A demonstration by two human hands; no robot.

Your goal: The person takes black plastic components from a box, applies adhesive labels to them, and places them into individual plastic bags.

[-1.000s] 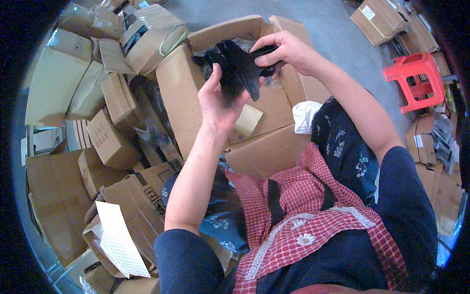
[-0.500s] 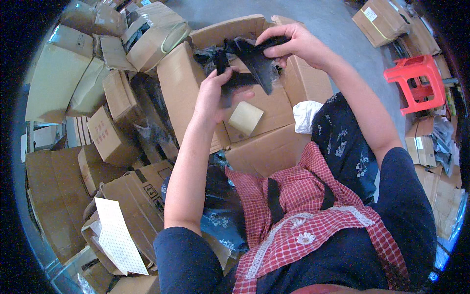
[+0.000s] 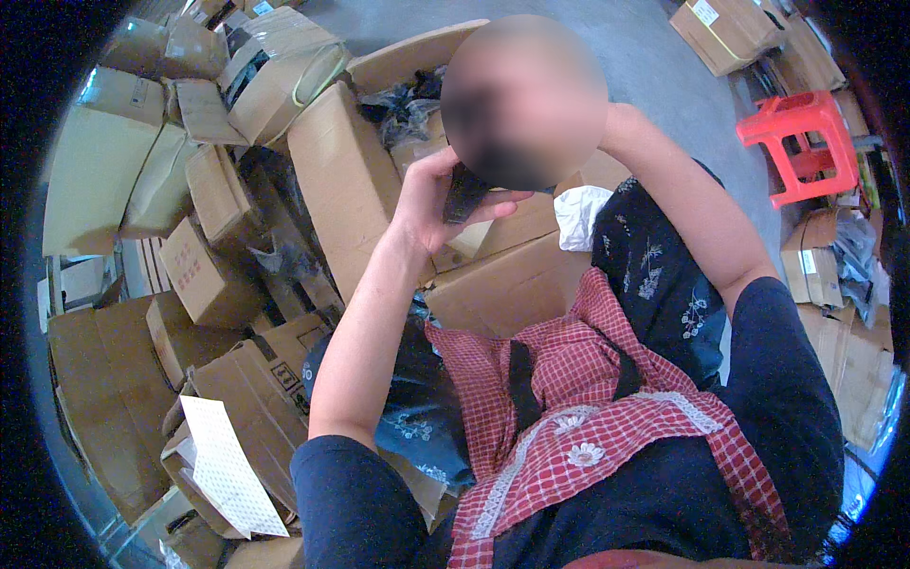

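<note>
My left hand is closed round the lower end of a black piece, its fingers reaching along underneath. A round blurred patch hides the upper part of that piece, so its kind cannot be made out. My right forearm reaches in from the right, and the same patch covers the right hand with its fingers. Below both hands is an open cardboard box in front of my lap. Inside it, partly behind my left fingers, lies a small tan block. Black things in clear plastic lie at its far left.
Stacked cartons crowd the left side. A white sheet with small printed marks lies on a carton at lower left. A crumpled white bag or cloth rests by my right knee. A red plastic stool and more cartons stand at right.
The black piece and both hands have come closer together, the left hand slightly to the right. A blurred patch now covers the right hand, which showed pinching the black piece before.
</note>
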